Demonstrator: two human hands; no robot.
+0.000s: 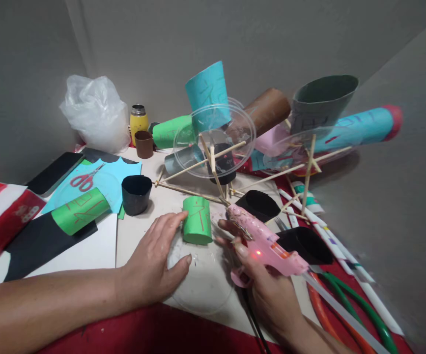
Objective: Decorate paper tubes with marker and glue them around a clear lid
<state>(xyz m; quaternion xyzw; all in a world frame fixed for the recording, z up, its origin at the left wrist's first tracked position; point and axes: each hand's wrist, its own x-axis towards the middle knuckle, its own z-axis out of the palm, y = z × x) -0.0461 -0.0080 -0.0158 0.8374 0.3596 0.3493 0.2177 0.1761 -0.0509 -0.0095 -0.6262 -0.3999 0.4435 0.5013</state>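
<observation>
A pink glue gun (pixel 264 241) with a glue stick out of its rear is gripped in my right hand (pixel 271 290), its nozzle pointing up and left. My left hand (pixel 157 255) has its fingers spread beside a green paper cylinder (pixel 197 221); its fingertips reach the cylinder's left side, and whether they touch is unclear. The cylinder stands on a clear plastic disc (pixel 201 290). Behind it rises a frame of wooden sticks (pixel 198 164) with a clear round lid (pixel 251 135) and coloured paper tubes, among them a blue one (pixel 209 96).
Left lie red scissors (pixel 82 182) on blue paper, a green tube (pixel 80 211), a phone (pixel 56 172) and a red packet (pixel 10 216). A black cup (pixel 136 194), yellow bottle (pixel 138 123) and plastic bag (pixel 95 113) stand behind. Right are black cups (pixel 306 244) and green-handled scissors (pixel 363 307).
</observation>
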